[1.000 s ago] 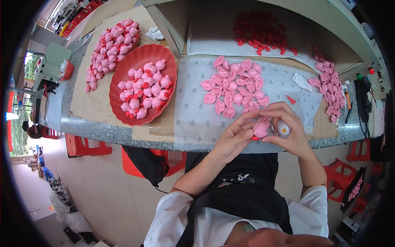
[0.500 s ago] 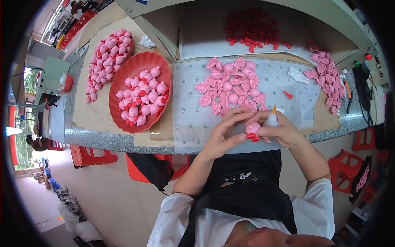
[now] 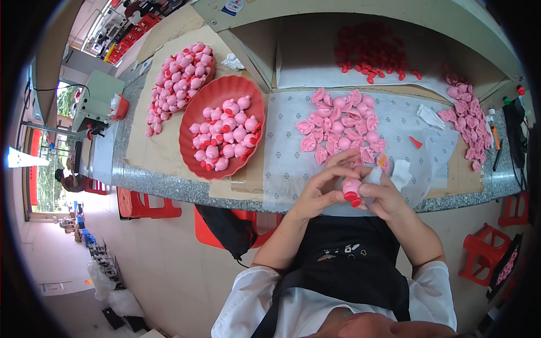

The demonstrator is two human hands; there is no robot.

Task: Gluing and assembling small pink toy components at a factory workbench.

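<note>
Just above the table's near edge, a small round pink plastic toy figure [image 3: 351, 186] with red feet at its lower end sits between my two hands. My left hand [image 3: 319, 191] is closed on its left side, with finger and thumb against it. A white dropper bottle [image 3: 373, 176] with an orange-based tip [image 3: 382, 161] is held in the curled fingers of my right hand [image 3: 387, 198]. That hand's thumb also presses the figure's right side. Beyond my hands, loose pink shell-like parts [image 3: 337, 127] lie spread on a printed white sheet [image 3: 282, 163].
To the left stands a scalloped red bowl [image 3: 189, 135] of pink figures, with another heap of figures [image 3: 179, 79] behind it. Red parts [image 3: 372, 56] lie under the shelf [image 3: 360, 12]. More pink parts [image 3: 470, 121], a white tissue [image 3: 430, 116] and a red cap [image 3: 416, 142] are at right.
The whole scene has shifted rightward in the picture as the view turned. Both hands still hold the figure and bottle; the figure's red feet now tilt slightly more toward the right.
</note>
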